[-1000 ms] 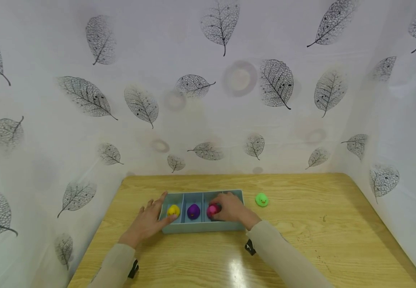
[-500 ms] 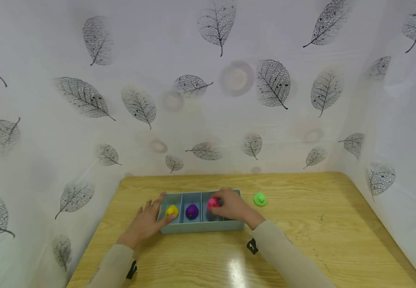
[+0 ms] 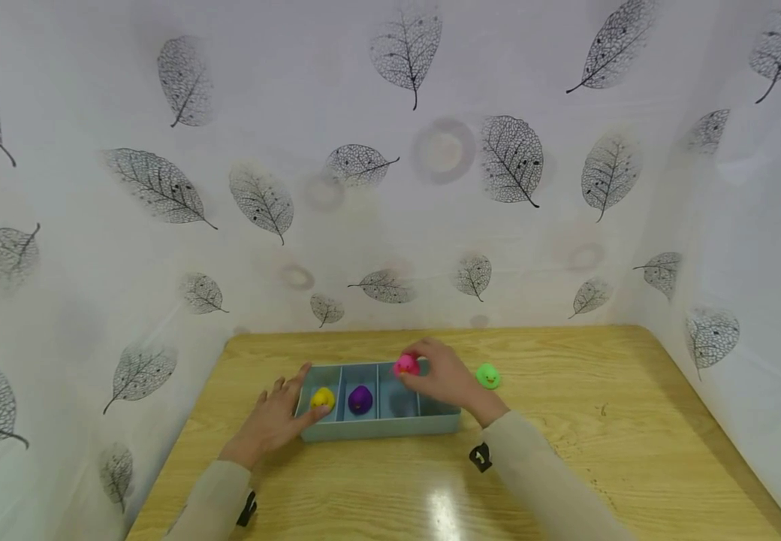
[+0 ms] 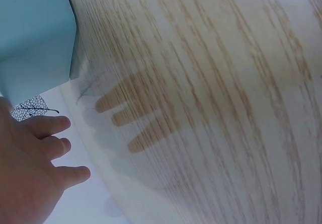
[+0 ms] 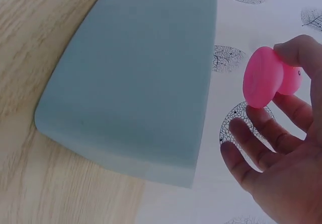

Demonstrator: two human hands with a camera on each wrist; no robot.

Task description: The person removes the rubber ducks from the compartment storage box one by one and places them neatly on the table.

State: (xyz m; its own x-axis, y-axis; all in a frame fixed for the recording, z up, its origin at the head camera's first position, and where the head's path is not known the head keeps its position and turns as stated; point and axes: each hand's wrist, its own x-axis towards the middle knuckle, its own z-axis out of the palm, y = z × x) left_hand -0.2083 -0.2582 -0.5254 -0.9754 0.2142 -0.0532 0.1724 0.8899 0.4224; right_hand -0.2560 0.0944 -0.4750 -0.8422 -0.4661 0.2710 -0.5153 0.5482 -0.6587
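My right hand (image 3: 441, 370) pinches a pink rubber duck (image 3: 406, 366) between thumb and fingers, above a blue-grey divided box (image 3: 380, 429). In the right wrist view the pink duck (image 5: 263, 77) shows its flat base, raised over the box's rim. My left hand (image 3: 275, 415) rests at the box's left end, its thumb reaching over the rim by a yellow rubber duck (image 3: 323, 399) in the leftmost compartment. Seen from the left wrist, several fingers (image 4: 53, 126) extend straight past the box. A purple rubber duck (image 3: 360, 400) sits in the second compartment.
A green rubber duck (image 3: 488, 376) stands on the wooden table (image 3: 607, 436), right of the box. Behind the table hangs a white leaf-patterned cloth (image 3: 431, 225), which also closes off both sides.
The right hand has lifted the pink duck up out of the third compartment. The left hand has stayed at the box's left end.
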